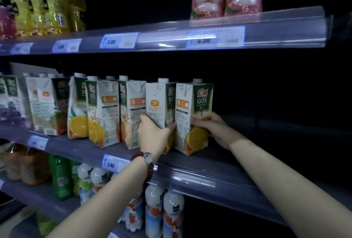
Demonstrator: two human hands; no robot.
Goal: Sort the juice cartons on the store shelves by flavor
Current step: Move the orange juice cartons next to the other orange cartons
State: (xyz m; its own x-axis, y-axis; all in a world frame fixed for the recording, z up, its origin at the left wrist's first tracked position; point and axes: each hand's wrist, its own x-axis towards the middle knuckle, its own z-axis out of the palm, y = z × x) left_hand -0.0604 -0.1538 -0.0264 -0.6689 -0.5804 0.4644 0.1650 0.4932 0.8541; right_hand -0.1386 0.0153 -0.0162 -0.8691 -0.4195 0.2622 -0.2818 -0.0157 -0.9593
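The left hand (155, 133) curls thumb and fingers round the second orange juice carton (161, 104) from the row's right end; the right hand (213, 130) grips the end orange juice carton (192, 115), fingers wrapped across its front. Both cartons stand upright near the middle shelf's (200, 173) front edge. Cartons further left blur; their flavours are hard to read.

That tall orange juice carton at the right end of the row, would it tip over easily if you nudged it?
Probably, if pushed high up: the orange juice carton is tall on a narrow base. The right hand grips it low, which likely steadies it. Its flat sides should slide along the shelf, not roll. It looks stiff and sealed, so likely heavy.
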